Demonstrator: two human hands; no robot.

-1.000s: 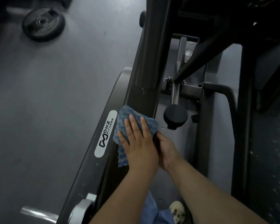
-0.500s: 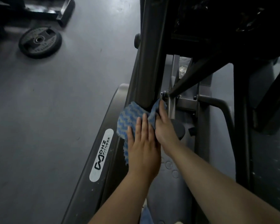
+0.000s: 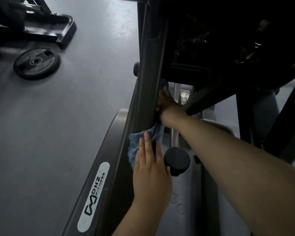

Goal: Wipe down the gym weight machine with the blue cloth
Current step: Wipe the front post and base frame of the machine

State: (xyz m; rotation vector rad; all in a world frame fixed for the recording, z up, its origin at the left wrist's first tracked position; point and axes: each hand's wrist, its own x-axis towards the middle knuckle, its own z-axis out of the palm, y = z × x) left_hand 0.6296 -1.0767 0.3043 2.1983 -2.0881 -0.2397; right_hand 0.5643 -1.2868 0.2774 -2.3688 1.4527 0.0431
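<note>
The blue cloth (image 3: pixel 134 147) is wrapped against the dark slanted post (image 3: pixel 148 65) of the weight machine. My left hand (image 3: pixel 150 178) lies flat with straight fingers on the cloth's lower part, pressing it to the post. My right hand (image 3: pixel 166 101) reaches up along the post's right side into shadow and grips the cloth's upper part. A blue tip of the cloth shows just past its fingers. Most of those fingers are hidden in the dark.
A round black knob (image 3: pixel 176 160) sticks out just right of my left hand. The curved base rail bears a white brand label (image 3: pixel 94 196). A black weight plate (image 3: pixel 36 64) lies on the grey floor at upper left, near another frame's foot (image 3: pixel 65 31).
My right hand has slid up the post's right side, drawing the cloth's upper end with it. My left hand stays flat on the lower part. The view has tilted upward.
</note>
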